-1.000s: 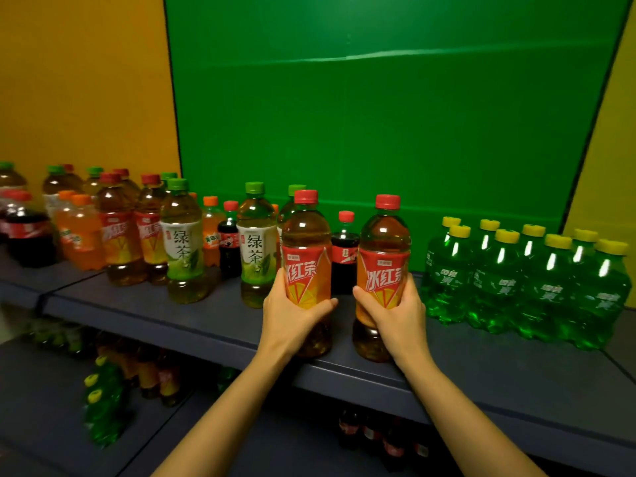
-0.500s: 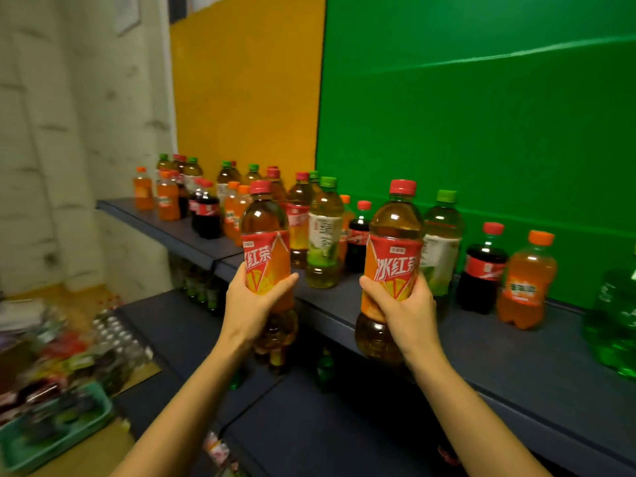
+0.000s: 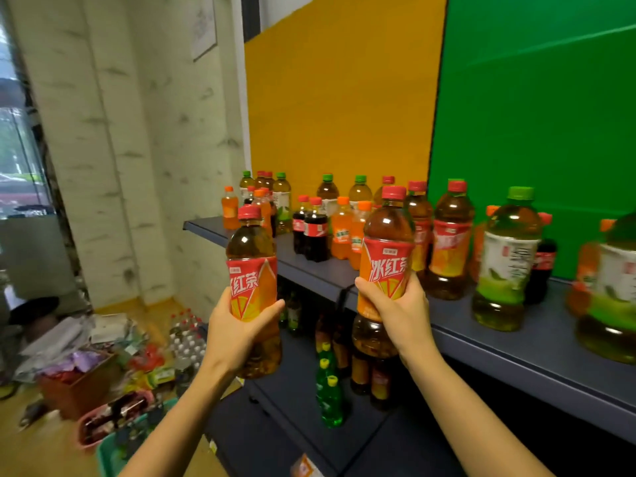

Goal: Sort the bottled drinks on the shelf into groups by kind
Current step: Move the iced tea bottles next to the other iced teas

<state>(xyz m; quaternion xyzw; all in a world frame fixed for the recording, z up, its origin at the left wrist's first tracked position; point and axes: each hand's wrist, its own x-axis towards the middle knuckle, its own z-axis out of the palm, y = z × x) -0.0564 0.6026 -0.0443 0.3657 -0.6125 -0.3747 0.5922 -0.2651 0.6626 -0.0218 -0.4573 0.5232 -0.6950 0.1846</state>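
My left hand [image 3: 234,333] grips an iced red tea bottle [image 3: 253,270] with a red cap, held upright in the air left of the shelf. My right hand [image 3: 395,313] grips a second iced red tea bottle [image 3: 387,256], lifted in front of the grey upper shelf [image 3: 499,342]. On that shelf stand two more red tea bottles [image 3: 451,242], green tea bottles [image 3: 504,266], small cola bottles [image 3: 315,232] and small orange soda bottles [image 3: 342,228], all mixed together.
A lower shelf [image 3: 292,390] carries green soda bottles [image 3: 330,390] and red tea bottles. On the floor at the left lie cluttered boxes, packets and a pack of water bottles [image 3: 187,339]. Behind the shelf are yellow and green wall panels.
Both hands have carried their red tea bottles leftward along the shelf and higher. My view has swung left, so the green soda group at the right has left the frame.
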